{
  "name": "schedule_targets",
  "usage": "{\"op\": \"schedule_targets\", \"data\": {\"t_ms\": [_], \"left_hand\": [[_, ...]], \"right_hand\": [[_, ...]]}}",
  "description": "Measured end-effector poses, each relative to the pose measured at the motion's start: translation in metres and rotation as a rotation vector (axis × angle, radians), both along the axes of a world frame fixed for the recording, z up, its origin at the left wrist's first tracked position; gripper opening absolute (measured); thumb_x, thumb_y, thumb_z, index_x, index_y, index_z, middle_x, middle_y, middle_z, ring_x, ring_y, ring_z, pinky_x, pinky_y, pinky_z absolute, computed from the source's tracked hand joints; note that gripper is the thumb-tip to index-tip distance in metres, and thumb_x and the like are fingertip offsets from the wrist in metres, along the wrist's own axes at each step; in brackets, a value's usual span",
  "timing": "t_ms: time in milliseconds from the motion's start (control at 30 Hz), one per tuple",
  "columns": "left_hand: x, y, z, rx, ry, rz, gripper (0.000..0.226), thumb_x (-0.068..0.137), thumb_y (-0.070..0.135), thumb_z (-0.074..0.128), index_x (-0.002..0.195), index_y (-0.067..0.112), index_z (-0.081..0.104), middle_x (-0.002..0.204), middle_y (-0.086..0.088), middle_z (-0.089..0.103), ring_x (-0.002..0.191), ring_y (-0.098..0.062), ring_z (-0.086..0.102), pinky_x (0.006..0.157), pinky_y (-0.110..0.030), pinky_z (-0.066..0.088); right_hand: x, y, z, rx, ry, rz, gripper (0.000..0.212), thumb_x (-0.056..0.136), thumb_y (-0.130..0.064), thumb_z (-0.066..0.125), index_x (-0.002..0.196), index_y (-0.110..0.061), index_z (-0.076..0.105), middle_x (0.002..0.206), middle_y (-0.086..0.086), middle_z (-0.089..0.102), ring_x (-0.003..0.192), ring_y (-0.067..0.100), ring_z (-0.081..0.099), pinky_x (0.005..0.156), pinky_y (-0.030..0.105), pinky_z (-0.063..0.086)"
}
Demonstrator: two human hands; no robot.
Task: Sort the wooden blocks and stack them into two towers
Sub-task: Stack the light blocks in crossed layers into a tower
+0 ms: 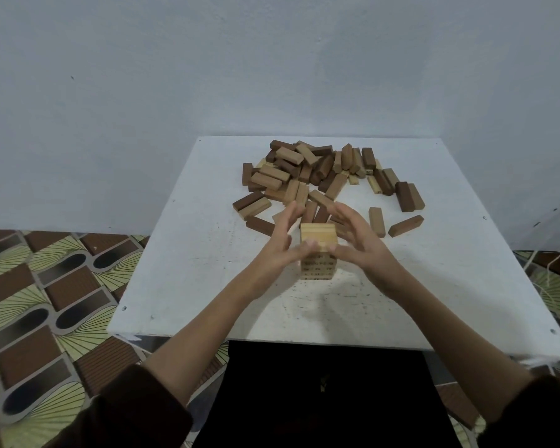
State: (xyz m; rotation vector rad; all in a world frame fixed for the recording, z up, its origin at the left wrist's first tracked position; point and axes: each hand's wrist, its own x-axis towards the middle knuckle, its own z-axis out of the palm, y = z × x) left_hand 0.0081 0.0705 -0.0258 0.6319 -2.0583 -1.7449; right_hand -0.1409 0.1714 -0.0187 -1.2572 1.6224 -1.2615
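Observation:
A short tower of light wooden blocks (318,250) stands on the white table (207,253), near its middle. My left hand (280,245) is at the tower's left side, fingers spread, thumb touching the front of the top layer. My right hand (358,242) cups the right side, fingers relaxed, thumb against the tower. Neither hand grips a block. Behind the tower lies a loose pile of light and dark brown blocks (311,173).
Two stray blocks (377,221) (405,225) lie right of the tower, and a dark pair (408,196) sits farther back right. A pale wall rises behind the table. Patterned flooring (46,302) lies to the left, beyond the table's edge.

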Motion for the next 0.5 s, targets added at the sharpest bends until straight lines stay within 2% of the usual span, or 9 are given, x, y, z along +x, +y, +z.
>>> {"op": "schedule_targets", "data": {"t_ms": [33, 67, 167, 233, 300, 400, 500], "left_hand": [[-0.002, 0.004, 0.001, 0.038, 0.004, 0.012, 0.06, 0.084, 0.069, 0.044, 0.136, 0.044, 0.028, 0.134, 0.04, 0.035, 0.126, 0.02, 0.028, 0.104, -0.014, 0.029], [-0.005, 0.007, -0.001, 0.084, 0.016, 0.023, 0.045, 0.092, 0.063, 0.03, 0.134, 0.046, 0.031, 0.133, 0.04, 0.037, 0.126, 0.02, 0.029, 0.104, -0.014, 0.028], [-0.01, 0.015, -0.003, 0.129, 0.029, 0.066, 0.049, 0.103, 0.045, 0.008, 0.147, 0.03, 0.026, 0.143, 0.02, 0.04, 0.134, 0.0, 0.034, 0.114, -0.031, 0.029], [-0.013, 0.018, -0.004, 0.155, 0.043, 0.092, 0.052, 0.103, 0.042, 0.003, 0.149, 0.025, 0.022, 0.147, 0.012, 0.039, 0.135, -0.007, 0.037, 0.113, -0.029, 0.033], [-0.016, 0.021, -0.003, 0.19, 0.074, 0.109, 0.058, 0.1, 0.05, 0.003, 0.15, 0.025, 0.019, 0.152, 0.002, 0.033, 0.137, -0.012, 0.034, 0.113, -0.031, 0.033], [-0.018, 0.023, -0.002, 0.24, 0.081, 0.131, 0.072, 0.09, 0.065, 0.007, 0.151, 0.027, 0.015, 0.151, -0.001, 0.033, 0.138, -0.016, 0.034, 0.114, -0.037, 0.031], [-0.02, 0.023, -0.003, 0.331, 0.068, 0.14, 0.076, 0.086, 0.071, 0.009, 0.151, 0.031, 0.011, 0.153, -0.002, 0.031, 0.138, -0.018, 0.033, 0.115, -0.04, 0.028]], "right_hand": [[0.004, 0.0, -0.004, 0.009, -0.067, -0.032, 0.061, 0.082, -0.047, 0.053, 0.139, -0.042, 0.031, 0.146, -0.013, 0.034, 0.132, 0.002, 0.035, 0.11, 0.033, 0.032], [0.008, -0.001, -0.008, 0.02, -0.112, -0.074, 0.063, 0.085, -0.052, 0.044, 0.143, -0.034, 0.029, 0.149, -0.011, 0.031, 0.136, 0.006, 0.03, 0.114, 0.039, 0.026], [0.022, -0.003, -0.014, 0.015, -0.24, -0.144, 0.069, 0.09, -0.065, 0.026, 0.146, -0.026, 0.026, 0.148, -0.008, 0.035, 0.136, 0.006, 0.03, 0.117, 0.039, 0.021], [0.027, -0.004, -0.018, -0.001, -0.301, -0.157, 0.072, 0.085, -0.07, 0.022, 0.144, -0.029, 0.029, 0.143, -0.009, 0.041, 0.133, 0.004, 0.036, 0.115, 0.034, 0.025], [0.029, -0.006, -0.022, -0.003, -0.319, -0.168, 0.082, 0.081, -0.073, 0.023, 0.148, -0.025, 0.025, 0.147, -0.005, 0.039, 0.135, 0.007, 0.036, 0.114, 0.034, 0.028], [0.03, -0.008, -0.025, -0.005, -0.337, -0.15, 0.078, 0.086, -0.071, 0.023, 0.149, -0.025, 0.024, 0.145, -0.002, 0.042, 0.13, 0.009, 0.043, 0.108, 0.032, 0.035], [0.031, -0.009, -0.023, 0.012, -0.366, -0.155, 0.077, 0.084, -0.067, 0.02, 0.149, -0.026, 0.018, 0.147, -0.007, 0.036, 0.126, 0.003, 0.041, 0.102, 0.023, 0.033]]}}
